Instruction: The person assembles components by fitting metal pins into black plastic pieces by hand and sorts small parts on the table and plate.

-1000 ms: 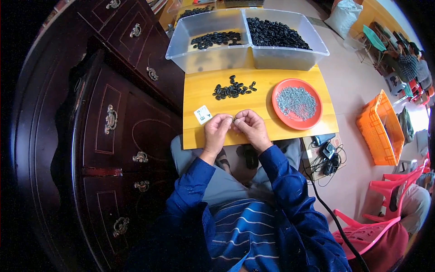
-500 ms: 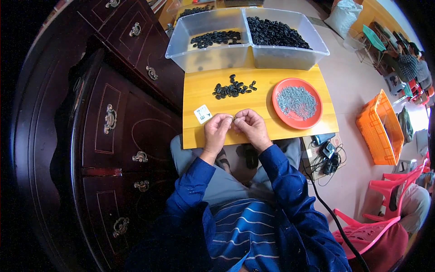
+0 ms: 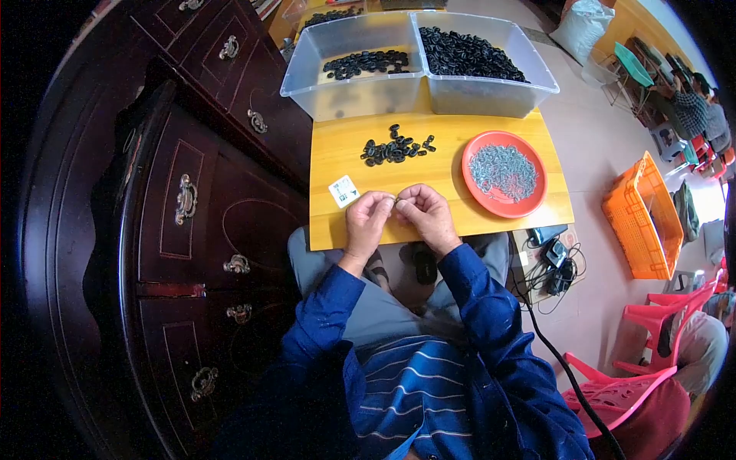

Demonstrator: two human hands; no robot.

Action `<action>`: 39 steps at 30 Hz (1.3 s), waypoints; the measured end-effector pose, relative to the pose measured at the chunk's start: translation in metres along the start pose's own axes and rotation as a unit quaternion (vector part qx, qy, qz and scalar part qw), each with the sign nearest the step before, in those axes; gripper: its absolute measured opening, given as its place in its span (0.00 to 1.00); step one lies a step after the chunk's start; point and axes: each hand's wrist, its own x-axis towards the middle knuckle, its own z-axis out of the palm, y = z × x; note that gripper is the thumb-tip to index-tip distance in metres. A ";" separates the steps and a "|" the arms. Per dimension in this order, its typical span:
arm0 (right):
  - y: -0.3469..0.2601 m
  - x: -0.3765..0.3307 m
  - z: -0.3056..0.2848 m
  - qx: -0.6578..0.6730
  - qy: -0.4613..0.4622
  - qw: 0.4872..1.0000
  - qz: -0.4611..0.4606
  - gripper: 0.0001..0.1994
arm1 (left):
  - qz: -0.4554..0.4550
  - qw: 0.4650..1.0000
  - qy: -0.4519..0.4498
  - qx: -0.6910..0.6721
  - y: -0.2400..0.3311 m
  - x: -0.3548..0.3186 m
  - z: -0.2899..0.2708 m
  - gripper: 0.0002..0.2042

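One head-worn fisheye view looks steeply down from above, facing forward. The small yellow wooden table [image 3: 491, 222] lies near; the tiled floor spreads right.

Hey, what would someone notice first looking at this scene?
Probably the red plate of small grey metal bits on the right of the yellow table, and two clear bins of black parts at its far edge. At the near edge, the left hand and right hand pinch something tiny together.

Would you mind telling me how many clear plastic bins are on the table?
2: a left bin, partly filled with black parts, and a right bin, much fuller, side by side at the far edge of the table. None seems hidden.
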 end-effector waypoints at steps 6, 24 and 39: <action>0.006 0.000 0.000 -0.061 0.019 0.998 -0.002 0.04 | 0.005 0.998 -0.030 0.051 0.007 -0.001 -0.007 0.04; 0.011 0.001 -0.002 -0.039 0.006 0.999 -0.025 0.05 | -0.031 0.996 -0.075 0.030 0.018 0.002 -0.015 0.06; 0.003 -0.003 -0.003 0.000 0.014 1.000 -0.017 0.05 | 0.176 0.854 -0.045 0.487 0.024 0.062 -0.034 0.15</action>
